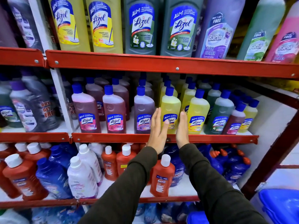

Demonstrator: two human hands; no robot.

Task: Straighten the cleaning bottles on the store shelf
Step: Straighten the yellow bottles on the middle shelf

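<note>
Single head-worn wide-angle view, facing forward and slightly down at red shelving (161, 65). Close range, arm's reach: both sleeves enter from bottom edge. Four shelf tiers in frame; uprights bowed by lens. Floor visible past right edge.

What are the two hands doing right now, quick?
Left hand: open and flat, beside the yellow bottle, holding nothing.
Right hand: open and flat on the bottle's other side, holding nothing.
</note>
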